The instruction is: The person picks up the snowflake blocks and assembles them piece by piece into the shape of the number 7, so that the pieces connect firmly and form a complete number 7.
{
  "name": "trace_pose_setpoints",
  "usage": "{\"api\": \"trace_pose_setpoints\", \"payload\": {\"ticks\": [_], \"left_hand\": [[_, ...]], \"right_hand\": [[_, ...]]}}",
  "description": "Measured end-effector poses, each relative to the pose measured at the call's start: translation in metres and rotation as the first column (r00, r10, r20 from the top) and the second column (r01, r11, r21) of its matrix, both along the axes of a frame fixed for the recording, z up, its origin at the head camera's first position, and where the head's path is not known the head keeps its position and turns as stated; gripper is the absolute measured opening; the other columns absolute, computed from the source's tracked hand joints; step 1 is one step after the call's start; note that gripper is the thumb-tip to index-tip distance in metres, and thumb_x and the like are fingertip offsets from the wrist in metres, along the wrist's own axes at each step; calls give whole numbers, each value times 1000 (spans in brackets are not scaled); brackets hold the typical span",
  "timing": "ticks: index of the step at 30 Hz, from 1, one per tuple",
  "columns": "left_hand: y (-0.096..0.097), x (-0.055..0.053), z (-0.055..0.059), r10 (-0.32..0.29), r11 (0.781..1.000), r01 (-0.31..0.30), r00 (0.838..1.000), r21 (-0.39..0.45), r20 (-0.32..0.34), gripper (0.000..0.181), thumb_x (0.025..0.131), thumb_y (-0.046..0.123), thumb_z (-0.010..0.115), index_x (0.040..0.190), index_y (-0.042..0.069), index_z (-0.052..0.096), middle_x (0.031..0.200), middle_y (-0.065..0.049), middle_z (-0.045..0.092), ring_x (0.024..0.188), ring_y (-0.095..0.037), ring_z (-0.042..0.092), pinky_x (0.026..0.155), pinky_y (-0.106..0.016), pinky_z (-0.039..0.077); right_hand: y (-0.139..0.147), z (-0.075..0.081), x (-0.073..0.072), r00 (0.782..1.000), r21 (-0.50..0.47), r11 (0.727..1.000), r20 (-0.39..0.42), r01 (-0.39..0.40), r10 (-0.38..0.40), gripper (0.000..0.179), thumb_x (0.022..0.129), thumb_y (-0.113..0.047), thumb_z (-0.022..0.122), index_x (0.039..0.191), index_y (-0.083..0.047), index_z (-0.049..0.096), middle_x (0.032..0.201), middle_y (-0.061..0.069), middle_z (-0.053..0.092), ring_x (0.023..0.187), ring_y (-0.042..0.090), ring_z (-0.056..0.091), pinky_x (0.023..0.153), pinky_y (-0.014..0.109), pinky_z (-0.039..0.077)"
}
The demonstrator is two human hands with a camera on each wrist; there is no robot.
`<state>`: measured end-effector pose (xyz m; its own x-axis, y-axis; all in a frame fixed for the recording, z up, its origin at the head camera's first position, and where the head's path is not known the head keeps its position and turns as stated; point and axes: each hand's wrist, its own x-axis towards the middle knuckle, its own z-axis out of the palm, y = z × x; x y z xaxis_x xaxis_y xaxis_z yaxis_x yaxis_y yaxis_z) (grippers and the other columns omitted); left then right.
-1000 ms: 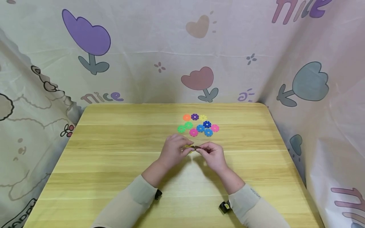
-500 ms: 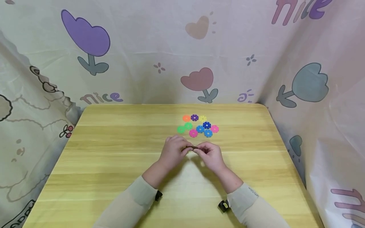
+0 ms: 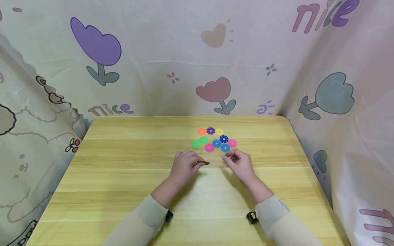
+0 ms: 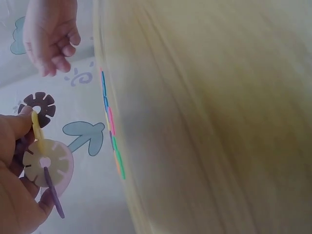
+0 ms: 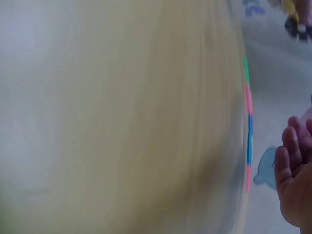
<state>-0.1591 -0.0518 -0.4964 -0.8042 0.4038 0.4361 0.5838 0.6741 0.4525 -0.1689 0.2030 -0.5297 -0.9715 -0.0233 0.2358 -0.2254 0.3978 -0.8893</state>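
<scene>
While left grip (image 3: 185, 166) pinches joined slotted discs (image 4: 56, 163), right grip (image 3: 240, 166) relaxed — wood-grain table (image 3: 123, 153), flower-print cloth (image 3: 154, 48) behind.

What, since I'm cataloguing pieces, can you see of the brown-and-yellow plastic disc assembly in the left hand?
The assembly of dark brown and pale yellow, round, plastic-looking discs shows slotted rims and central holes; some are face-on, others edge-on to the left wrist camera. The left hand pinches it above the yellowish wood-grain table, hiding part.

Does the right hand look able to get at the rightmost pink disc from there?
Probably yes: in the head view, the right hand looks empty and is just this side of that pink disc, with nothing visible between them.
</scene>
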Motion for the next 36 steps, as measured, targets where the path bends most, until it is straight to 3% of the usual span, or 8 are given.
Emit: {"api": "trace_pose_setpoints", "payload": {"ticks": [4, 7, 13, 24, 36], "left_hand": [[-3, 1, -1, 11, 1000, -11, 1000, -9, 11, 4, 93, 21, 83, 92, 17, 83, 93, 6, 76, 92, -19, 66, 88, -47, 46], [-4, 1, -1, 14, 1000, -14, 1000, -16, 21, 5, 93, 21, 82, 92, 17, 83, 93, 7, 76, 92, -19, 65, 88, -46, 46], [-4, 2, -2, 18, 1000, -17, 1000, -25, 23, 3, 93, 19, 83, 90, 19, 82, 92, 9, 76, 91, -18, 65, 87, -45, 45], [-6, 3, -2, 29, 999, -28, 999, -25, 35, 4, 94, 19, 82, 89, 18, 82, 92, 9, 75, 91, -18, 65, 88, -46, 46], [-7, 2, -3, 22, 999, -20, 999, -28, 49, 5, 95, 20, 81, 91, 18, 83, 93, 8, 75, 91, -19, 64, 89, -48, 46]], "right_hand": [[14, 3, -13, 998, 157, 986, 31, 53, -59, 28, 94, -15, 83, 113, 3, 73, 103, 12, 73, 88, 25, 68, 78, 32, 59], [23, 2, -19, 994, 227, 969, 8, 101, -106, 37, 94, -17, 83, 120, 5, 71, 111, 16, 72, 95, 29, 67, 82, 39, 58], [32, -2, -28, 986, 251, 953, -38, 169, -165, 37, 92, -14, 84, 120, 5, 71, 112, 17, 71, 96, 33, 64, 82, 43, 54], [38, -3, -49, 987, 303, 940, -73, 158, -143, 40, 94, -11, 82, 126, 7, 68, 115, 20, 69, 100, 38, 65, 89, 51, 55], [41, -8, -64, 994, 379, 920, -9, 103, -107, 47, 98, -18, 79, 135, 7, 64, 124, 23, 66, 111, 42, 65, 101, 53, 53]]}}
